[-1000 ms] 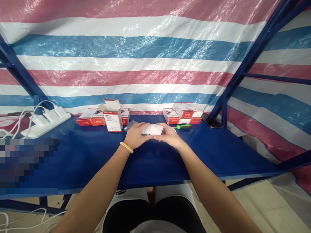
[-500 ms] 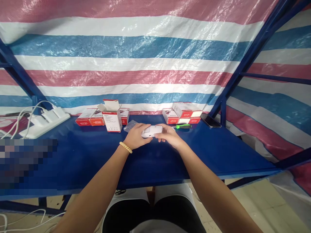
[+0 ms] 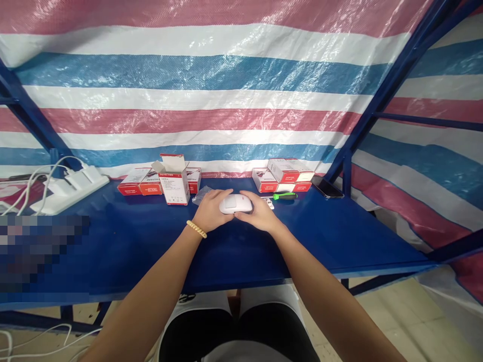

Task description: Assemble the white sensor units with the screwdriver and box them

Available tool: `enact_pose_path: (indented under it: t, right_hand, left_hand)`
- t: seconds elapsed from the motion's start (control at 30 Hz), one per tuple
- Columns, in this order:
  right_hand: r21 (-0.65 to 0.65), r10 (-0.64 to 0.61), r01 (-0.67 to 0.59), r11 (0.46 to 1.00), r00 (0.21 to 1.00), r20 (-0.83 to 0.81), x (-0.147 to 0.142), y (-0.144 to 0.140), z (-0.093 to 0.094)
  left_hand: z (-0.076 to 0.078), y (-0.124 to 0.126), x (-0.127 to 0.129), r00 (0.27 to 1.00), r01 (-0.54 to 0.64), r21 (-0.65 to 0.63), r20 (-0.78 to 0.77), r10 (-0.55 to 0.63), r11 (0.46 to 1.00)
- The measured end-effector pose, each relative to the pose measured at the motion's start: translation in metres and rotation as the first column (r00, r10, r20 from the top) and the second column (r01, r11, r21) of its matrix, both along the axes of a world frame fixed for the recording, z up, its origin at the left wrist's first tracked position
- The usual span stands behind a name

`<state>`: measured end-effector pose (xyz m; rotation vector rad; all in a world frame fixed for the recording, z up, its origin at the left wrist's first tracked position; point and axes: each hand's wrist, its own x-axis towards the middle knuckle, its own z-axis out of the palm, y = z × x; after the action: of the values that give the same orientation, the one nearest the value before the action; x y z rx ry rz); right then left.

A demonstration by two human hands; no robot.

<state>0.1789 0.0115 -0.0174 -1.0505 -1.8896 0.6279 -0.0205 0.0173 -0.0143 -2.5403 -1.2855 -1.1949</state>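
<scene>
Between my two hands I hold a white rounded detector (image 3: 236, 204), its smooth curved face turned up. My left hand (image 3: 211, 210) grips its left end, with a beaded bracelet round the wrist. The right end sits in my right hand (image 3: 260, 211), thumb along the near edge. Beyond my left hand lies a crumpled clear plastic bag (image 3: 202, 195). Just right of my right hand are a small white part (image 3: 269, 203) and a green-handled screwdriver (image 3: 285, 196). An opened white and red detector box (image 3: 174, 187) stands upright at the back left.
Red and white boxes lie at the back left (image 3: 139, 182) and are stacked at the back right (image 3: 283, 175). A phone (image 3: 327, 187) lies by the right frame post. A white power strip (image 3: 71, 191) with plugs and cables occupies the left side of the blue table (image 3: 241, 256).
The detector has been turned over, so its smooth rounded face now shows. My right hand has shifted round its right end, uncovering more of the small white part beside the screwdriver.
</scene>
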Motion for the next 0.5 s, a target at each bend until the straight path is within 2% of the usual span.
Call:
enact_pose_path:
  t: [0.1,0.2,0.3,0.5]
  right_hand:
    - [-0.032,-0.009,0.007,0.999,0.998,-0.058,-0.0005,0.0037,-0.0002]
    - [-0.198,0.040,-0.072,0.978,0.985,-0.165,-0.0004,0.0076,-0.0005]
    - [-0.309,0.043,-0.118,0.944,0.970,-0.237,-0.0007,0.0093,-0.0015]
    - [-0.268,0.040,-0.088,0.959,0.983,-0.177,-0.0028,0.0079,-0.0034]
  left_hand:
    - [0.0002,-0.0004,0.0000,0.996,-0.010,0.004,0.089,0.010,1.000]
    - [0.0019,-0.0015,-0.0006,0.984,-0.026,-0.021,0.175,0.029,0.999]
    - [0.0026,-0.0021,-0.0014,0.985,-0.030,-0.034,0.168,0.035,0.999]
    - [-0.0017,-0.0008,0.0005,0.999,-0.002,0.040,0.043,0.000,0.999]
